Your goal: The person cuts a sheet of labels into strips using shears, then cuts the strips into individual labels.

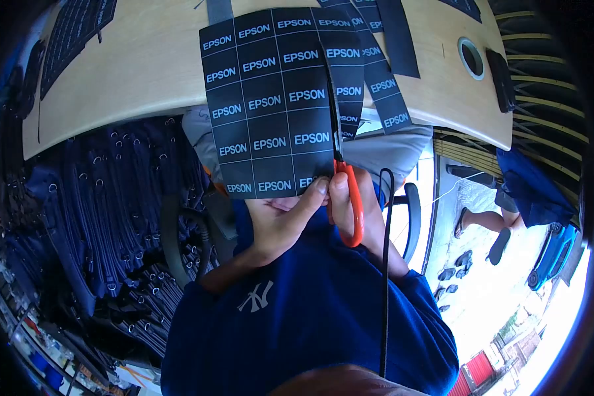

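Observation:
My left hand [284,222] pinches the lower edge of a black sheet of labels [264,122], its thumb on top. White lines divide the sheet into rows of rectangles, each printed "EPSON". My right hand [371,201] is closed around the orange handles of a pair of scissors [356,214]. Their dark blades lie lengthwise along the line between the last two columns. To the right of the blades, the end column sits slightly lower than the rest of the sheet. Both thumbs are close together at the sheet's lower edge.
On the wooden table [132,72] lie cut EPSON label strips [386,96], a plain dark strip [400,39] and a roll of tape [471,58]. Dark straps with metal rings [115,198] hang at left. A person's leg [485,221] shows at right, beyond the table.

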Tool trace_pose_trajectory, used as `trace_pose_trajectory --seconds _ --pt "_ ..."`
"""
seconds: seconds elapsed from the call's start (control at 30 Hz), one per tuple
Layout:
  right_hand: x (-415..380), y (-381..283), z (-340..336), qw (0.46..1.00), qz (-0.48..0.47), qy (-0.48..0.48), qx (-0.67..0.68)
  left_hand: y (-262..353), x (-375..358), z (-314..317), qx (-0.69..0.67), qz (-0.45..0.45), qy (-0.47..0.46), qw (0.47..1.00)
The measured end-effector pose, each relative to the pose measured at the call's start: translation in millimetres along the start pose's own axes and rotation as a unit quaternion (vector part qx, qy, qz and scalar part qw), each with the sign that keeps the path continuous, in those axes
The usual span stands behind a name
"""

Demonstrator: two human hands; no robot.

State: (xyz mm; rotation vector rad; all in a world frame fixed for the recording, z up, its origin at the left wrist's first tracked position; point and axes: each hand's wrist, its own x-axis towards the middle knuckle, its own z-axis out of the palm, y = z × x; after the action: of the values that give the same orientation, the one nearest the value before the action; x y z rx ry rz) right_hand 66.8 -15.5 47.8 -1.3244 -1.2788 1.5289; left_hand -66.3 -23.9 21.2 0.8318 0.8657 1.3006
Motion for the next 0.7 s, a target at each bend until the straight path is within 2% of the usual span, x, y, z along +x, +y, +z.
trace_pose_trajectory --seconds 0.1,0.17,0.2,0.37,0.43,0.5,0.57,0.6,0.7 --pt "3 11 -2 0.998 -0.015 0.014 -0.065 0 1 0 -0.030 -0.015 0.006 0.999" --pt "6 19 0 0.993 -0.048 0.053 -0.094 7 -2 -16 -0.051 -0.171 -0.026 0.984" --pt "7 12 0 0.992 -0.015 0.064 -0.103 10 -3 -23 -0.028 -0.223 -0.035 0.974" --pt "11 23 2 0.991 -0.037 0.086 -0.093 20 -13 -32 0.046 -0.244 -0.123 0.961" --pt "11 16 3 0.990 -0.026 0.098 -0.101 26 -18 -18 0.160 -0.115 -0.177 0.964" --pt "11 16 5 0.991 -0.021 0.106 -0.080 23 -20 -3 0.187 -0.087 -0.155 0.966" --pt "11 16 6 0.992 -0.017 0.104 -0.071 14 -22 4 0.254 0.051 -0.109 0.960" --pt "11 16 5 0.992 -0.018 0.105 -0.070 9 -20 4 0.267 0.088 -0.105 0.954" --pt "12 15 3 0.994 -0.026 0.091 -0.061 11 -20 10 0.263 0.073 -0.091 0.958"
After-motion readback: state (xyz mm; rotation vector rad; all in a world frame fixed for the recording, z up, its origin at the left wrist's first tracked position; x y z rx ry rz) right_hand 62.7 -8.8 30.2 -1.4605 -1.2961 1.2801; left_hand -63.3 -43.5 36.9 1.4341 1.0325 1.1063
